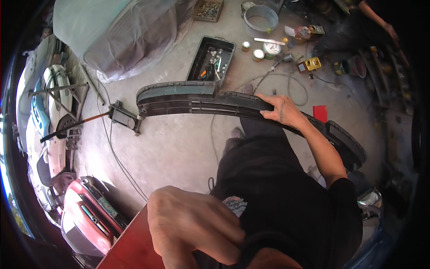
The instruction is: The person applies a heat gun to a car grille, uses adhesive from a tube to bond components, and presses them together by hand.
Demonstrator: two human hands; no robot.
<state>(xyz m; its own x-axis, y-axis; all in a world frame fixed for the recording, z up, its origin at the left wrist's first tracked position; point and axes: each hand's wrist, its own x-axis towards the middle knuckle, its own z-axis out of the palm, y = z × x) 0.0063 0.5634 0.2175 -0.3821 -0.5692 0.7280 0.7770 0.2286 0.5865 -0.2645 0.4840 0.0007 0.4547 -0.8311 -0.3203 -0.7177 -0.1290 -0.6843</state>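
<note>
A long black plastic bumper grille (pixel 179 102) stretches across in front of me, with slots along its left half and a slight bend toward the lower right. My right hand (pixel 286 110) is closed around its upper edge, right of the middle, thumb and fingers gripping the rim. Close to the camera, at my chest, my left hand (pixel 192 217) is raised with its wrist bent. Only its back shows clearly; its fingers are hidden, and it is apart from the grille. Beyond the grille's upper edge lies a black tray (pixel 229 45) with tools in it.
A floor jack (pixel 123 117) stands by the grille's left end. Hoses (pixel 121 163) cross the floor. A draped car (pixel 130 40), a grey tub (pixel 261 20), paint cans (pixel 271 49) and a yellow can (pixel 312 64) are farther off. A co-worker's arm (pixel 378 20) shows upper right.
</note>
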